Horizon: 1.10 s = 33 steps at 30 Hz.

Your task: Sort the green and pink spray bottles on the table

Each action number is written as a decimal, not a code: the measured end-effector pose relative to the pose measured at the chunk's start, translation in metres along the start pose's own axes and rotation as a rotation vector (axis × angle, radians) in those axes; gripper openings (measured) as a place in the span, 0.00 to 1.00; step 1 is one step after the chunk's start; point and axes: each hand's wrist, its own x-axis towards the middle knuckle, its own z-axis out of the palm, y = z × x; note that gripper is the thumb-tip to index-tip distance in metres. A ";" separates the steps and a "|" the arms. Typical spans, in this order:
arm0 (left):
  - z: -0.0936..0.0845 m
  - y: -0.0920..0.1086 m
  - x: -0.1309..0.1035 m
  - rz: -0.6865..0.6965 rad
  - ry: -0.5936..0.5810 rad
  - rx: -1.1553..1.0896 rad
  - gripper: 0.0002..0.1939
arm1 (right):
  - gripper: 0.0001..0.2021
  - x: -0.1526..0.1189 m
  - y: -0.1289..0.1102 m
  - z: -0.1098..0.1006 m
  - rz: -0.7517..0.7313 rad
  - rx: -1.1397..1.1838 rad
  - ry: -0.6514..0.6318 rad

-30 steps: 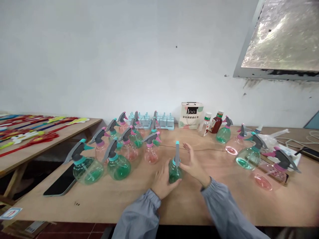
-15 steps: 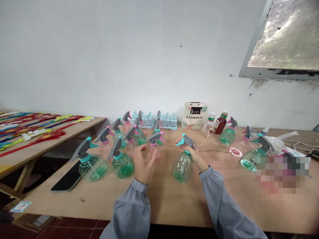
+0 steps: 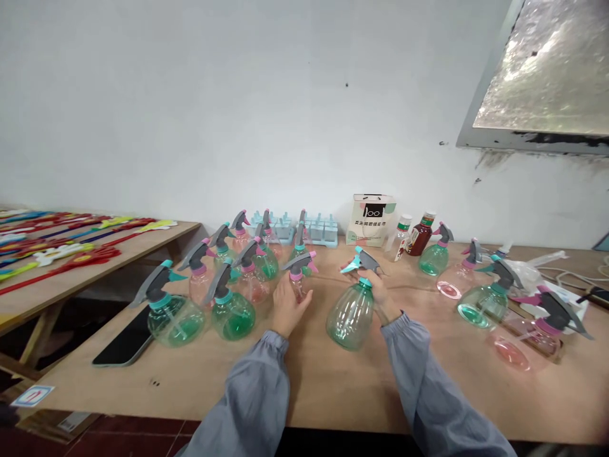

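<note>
My right hand [image 3: 381, 297] grips a green spray bottle [image 3: 349, 320] at its neck, under the grey and turquoise trigger head. The bottle leans a little to the right. My left hand [image 3: 289, 309] is curled around the body of a pink spray bottle [image 3: 297, 287] with a grey and pink head; its thumb points right and the palm hides most of that bottle. Just left of this hand stand a green spray bottle [image 3: 233, 317] and a pink spray bottle [image 3: 251, 284], among several more of both colours.
A phone [image 3: 124, 343] lies at the left. More spray bottles, such as a pink one [image 3: 523, 343], stand at the right. Along the wall are pale blue moulds [image 3: 324, 233], a paper bag [image 3: 370, 222] and a red sauce bottle [image 3: 421, 238]. Colourful strips [image 3: 71, 260] cover the left table.
My left hand has moved right and closed around the pink spray bottle. The green bottle in my right hand has tilted, its head shifting right and slightly up.
</note>
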 end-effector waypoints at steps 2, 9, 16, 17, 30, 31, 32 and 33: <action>-0.001 0.001 0.000 0.001 -0.007 0.010 0.37 | 0.16 -0.002 0.006 0.001 -0.072 -0.041 0.029; -0.003 0.006 -0.002 0.015 -0.036 0.023 0.37 | 0.16 -0.005 0.010 0.009 -0.103 -0.075 0.019; -0.006 0.008 -0.002 0.017 -0.053 0.031 0.37 | 0.17 -0.006 0.001 0.013 -0.032 -0.080 -0.059; -0.006 0.008 -0.002 0.018 -0.054 0.026 0.37 | 0.16 -0.006 0.001 0.013 -0.027 -0.078 -0.063; -0.009 0.008 -0.001 0.020 -0.094 0.040 0.38 | 0.15 -0.010 0.011 0.007 -0.110 -0.045 0.047; -0.009 0.008 -0.002 0.022 -0.093 0.042 0.38 | 0.15 -0.010 0.012 0.006 -0.122 -0.053 0.092; -0.008 0.008 -0.002 0.022 -0.093 0.044 0.38 | 0.16 -0.009 0.013 0.004 -0.132 -0.068 0.138; -0.008 0.007 -0.002 0.019 -0.094 0.047 0.38 | 0.17 -0.009 0.013 0.003 -0.142 -0.094 0.175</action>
